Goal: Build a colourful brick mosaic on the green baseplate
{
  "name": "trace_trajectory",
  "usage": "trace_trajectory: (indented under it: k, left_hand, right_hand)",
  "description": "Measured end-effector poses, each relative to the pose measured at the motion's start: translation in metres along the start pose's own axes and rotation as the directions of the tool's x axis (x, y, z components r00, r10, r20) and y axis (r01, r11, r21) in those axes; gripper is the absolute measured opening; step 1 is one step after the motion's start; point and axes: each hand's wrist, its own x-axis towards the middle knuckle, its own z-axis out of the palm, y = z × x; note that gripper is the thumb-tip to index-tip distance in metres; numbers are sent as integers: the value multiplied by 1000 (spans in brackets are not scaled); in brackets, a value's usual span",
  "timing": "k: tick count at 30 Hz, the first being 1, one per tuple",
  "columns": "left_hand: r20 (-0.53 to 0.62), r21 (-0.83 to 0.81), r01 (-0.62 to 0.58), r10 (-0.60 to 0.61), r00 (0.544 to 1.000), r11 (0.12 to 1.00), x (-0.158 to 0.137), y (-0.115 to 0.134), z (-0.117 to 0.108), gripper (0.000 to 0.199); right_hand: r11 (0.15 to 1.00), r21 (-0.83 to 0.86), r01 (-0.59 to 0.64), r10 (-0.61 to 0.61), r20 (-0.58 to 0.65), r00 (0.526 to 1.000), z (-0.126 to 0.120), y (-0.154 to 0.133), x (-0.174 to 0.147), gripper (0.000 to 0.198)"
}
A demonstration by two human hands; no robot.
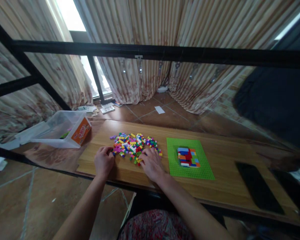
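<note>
A heap of loose bricks [132, 144] is lying on the tabletop [225, 156]. To its right, a baseplate [173, 168] is lying, with a brick build [188, 157] sitting on it; farther right, a slab [259, 187] is resting. Left of the heap, a tub [62, 142] is standing with a few pieces [65, 134] lying in it. Behind the tabletop, a paper sheet [159, 110] is lying on the floor [177, 115], before hanging curtains [152, 30].

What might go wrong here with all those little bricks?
A sweep of the left hand or right hand might push some loose bricks off the near edge of the wooden tabletop. The right forearm lies close to the green baseplate, so a careless move could nudge it and the brick build on it.
</note>
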Motion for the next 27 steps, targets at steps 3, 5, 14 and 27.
trace_trajectory:
  k: [3,5,14,27]
  left_hand:
    - [0,15,-13,13,1000,1000,2,-1,-1,25]
    - [-4,21,-24,24,1000,999,3,-2,0,25]
    - [-16,24,-35,35,999,999,4,-3,1,26]
    - [-8,14,-22,22,1000,1000,3,-2,1,25]
  right_hand:
    - [1000,1,-11,11,-10,1000,-1,3,1,10]
    - [1000,-6,-23,23,-12,1000,-2,6,1,12]
    - [1000,-31,-1,2,21,1000,-2,2,-3,13]
    - [996,75,-48,54,-79,995,-5,12,-10,12]
